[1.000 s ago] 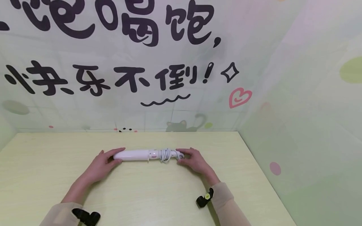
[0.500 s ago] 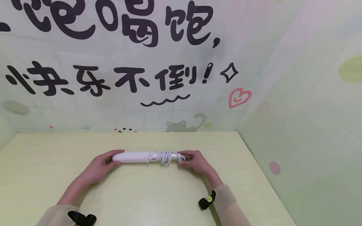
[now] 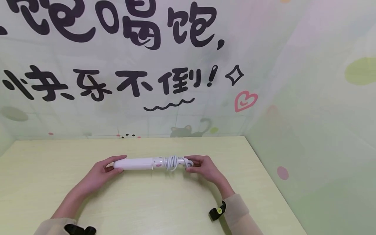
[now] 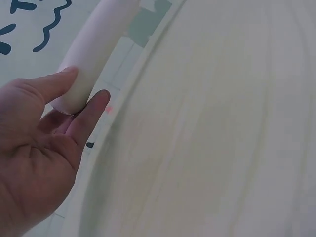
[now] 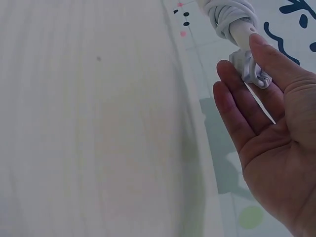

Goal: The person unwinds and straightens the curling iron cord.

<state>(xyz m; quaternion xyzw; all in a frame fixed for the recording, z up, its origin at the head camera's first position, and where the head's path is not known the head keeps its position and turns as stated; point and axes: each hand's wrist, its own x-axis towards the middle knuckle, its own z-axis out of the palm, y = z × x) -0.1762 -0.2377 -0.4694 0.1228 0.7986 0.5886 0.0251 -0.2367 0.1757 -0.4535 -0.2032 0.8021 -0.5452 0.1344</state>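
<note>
Your left hand, fingers pinching the smooth end of a white wand, your right hand pinching its other end beside the coiled cord, the wand crosswise over the pale tabletop

Had two hands and just one white wand thingy
Also counted one cord, two sleeves, two black wrist gadgets, one tabletop, plus one printed pink heart, one grey cat, one four-point star and one squiggly line.
</note>
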